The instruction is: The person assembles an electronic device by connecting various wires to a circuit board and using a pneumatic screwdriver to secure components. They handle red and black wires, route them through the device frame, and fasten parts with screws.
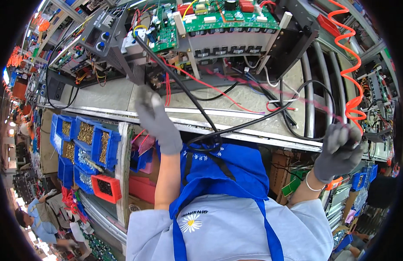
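Note:
My left hand (157,119), in a grey glove, is raised at the front of an opened machine with a green circuit board (223,22). Its fingers are smeared by motion, so I cannot tell whether they hold anything. At the right, my right hand (340,150), also gloved, is closed with its fingers curled. A thin red wire (314,103), blurred, runs from the machine's lower front to those fingers. Other red wires (201,80) hang from the machine. A thick black cable (249,125) loops across the bench edge between my hands.
Blue bins (106,148) of small screws and a red bin (106,188) stand at the left. Another machine with blue knobs (101,45) sits farther left. Metal rollers (322,87) and a coiled orange hose (358,65) are at the right. A co-worker (43,222) is at lower left.

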`<state>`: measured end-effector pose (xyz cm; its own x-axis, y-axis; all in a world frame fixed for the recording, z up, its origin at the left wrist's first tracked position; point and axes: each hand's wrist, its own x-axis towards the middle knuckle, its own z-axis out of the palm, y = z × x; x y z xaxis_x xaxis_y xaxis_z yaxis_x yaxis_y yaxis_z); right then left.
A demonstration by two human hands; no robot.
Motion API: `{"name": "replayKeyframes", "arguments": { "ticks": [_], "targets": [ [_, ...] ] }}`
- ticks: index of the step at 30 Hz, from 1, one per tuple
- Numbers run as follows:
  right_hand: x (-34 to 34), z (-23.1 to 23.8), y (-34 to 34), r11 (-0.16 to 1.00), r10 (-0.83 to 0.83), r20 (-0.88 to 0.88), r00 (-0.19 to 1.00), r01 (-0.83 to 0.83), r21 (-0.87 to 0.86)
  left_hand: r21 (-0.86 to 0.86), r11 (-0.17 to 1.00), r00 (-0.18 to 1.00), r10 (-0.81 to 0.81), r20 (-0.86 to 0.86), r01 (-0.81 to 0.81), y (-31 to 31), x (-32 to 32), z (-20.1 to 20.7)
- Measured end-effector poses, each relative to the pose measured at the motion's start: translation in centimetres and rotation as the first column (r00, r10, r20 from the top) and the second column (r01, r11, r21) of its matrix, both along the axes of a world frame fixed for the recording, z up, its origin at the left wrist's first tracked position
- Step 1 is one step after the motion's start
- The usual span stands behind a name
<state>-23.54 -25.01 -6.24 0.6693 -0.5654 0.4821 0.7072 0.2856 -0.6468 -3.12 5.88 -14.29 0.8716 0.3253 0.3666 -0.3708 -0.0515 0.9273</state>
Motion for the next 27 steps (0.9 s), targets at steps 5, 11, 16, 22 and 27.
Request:
{"name": "replayKeyframes", "arguments": {
  "ticks": [5, 11, 16, 22, 27],
  "targets": [
    [4.9, 3.8, 5.3, 0.844, 0.265, -0.171, 0.949, -0.314, -0.436, 0.632, 0.699, 0.695, -0.635, 0.336, 0.334, -5.0, -3.9, 8.8],
    [11.4, 8.0, 6.0, 0.598, -0.340, -0.265, 0.902, -0.010, -0.802, 0.388, 0.754, 0.730, -0.639, 0.244, 0.530, -9.7, -2.8, 7.7],
    [14.8, 7.0, 4.9, 0.460, -0.189, -0.418, 0.888, -0.296, -0.837, 0.257, 0.771, 0.751, -0.632, 0.193, 0.583, -8.9, 0.2, 12.8],
    [15.6, 8.8, 6.6, 0.467, -0.264, -0.525, 0.809, -0.369, -0.804, 0.181, 0.716, 0.710, -0.696, 0.106, 0.674, -8.3, 3.0, 12.0],
    [20.9, 11.3, 1.6, 0.103, -0.327, -0.258, 0.909, -0.238, -0.966, 0.543, 0.837, 0.793, -0.377, 0.479, 0.070, -7.9, 5.9, 12.7]
  ]
}}
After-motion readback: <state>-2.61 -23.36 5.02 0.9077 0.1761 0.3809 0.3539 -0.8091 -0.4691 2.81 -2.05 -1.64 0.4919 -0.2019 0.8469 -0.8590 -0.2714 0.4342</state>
